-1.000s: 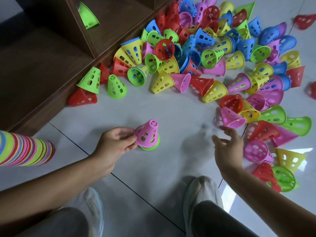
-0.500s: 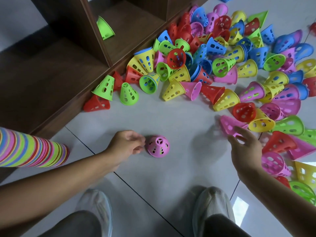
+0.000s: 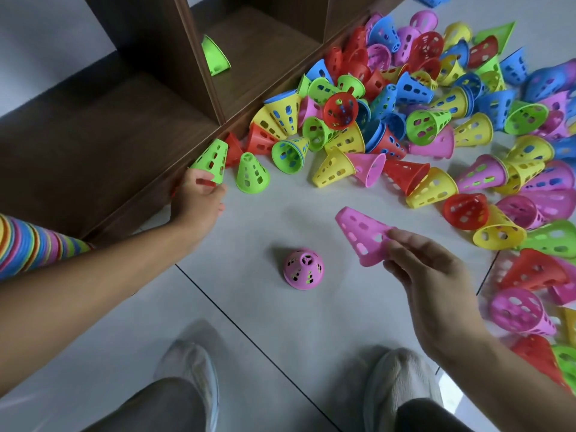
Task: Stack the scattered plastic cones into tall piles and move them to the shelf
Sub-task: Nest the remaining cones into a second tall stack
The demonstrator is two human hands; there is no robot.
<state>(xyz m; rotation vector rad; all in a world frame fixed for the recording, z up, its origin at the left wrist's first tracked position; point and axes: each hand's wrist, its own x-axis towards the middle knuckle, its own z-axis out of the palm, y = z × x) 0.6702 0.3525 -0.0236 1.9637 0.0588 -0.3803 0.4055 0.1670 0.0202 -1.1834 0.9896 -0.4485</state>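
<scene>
A short pile topped by a pink cone (image 3: 304, 269) stands upright on the tiled floor, with neither hand touching it. My right hand (image 3: 430, 275) pinches a loose pink cone (image 3: 363, 235) by its wide rim, above the floor to the right of the pile. Over at the shelf's bottom edge, my left hand (image 3: 196, 199) curls round a red cone (image 3: 204, 182), which it mostly hides. A green cone (image 3: 213, 157) leans there, just above that hand. Several scattered cones (image 3: 405, 126) in many colours lie heaped on the floor, from the shelf front across to the right.
A long striped stack of cones (image 3: 37, 244) lies at the left edge. The dark wooden shelf (image 3: 109, 135) fills the upper left; one green cone (image 3: 215, 56) sits in a compartment. My two shoes (image 3: 402, 388) are on the floor at the bottom.
My left hand let go of the short pile and reached up-left to the red cone by the shelf. My right hand picked a pink cone out of the heap and lifted it.
</scene>
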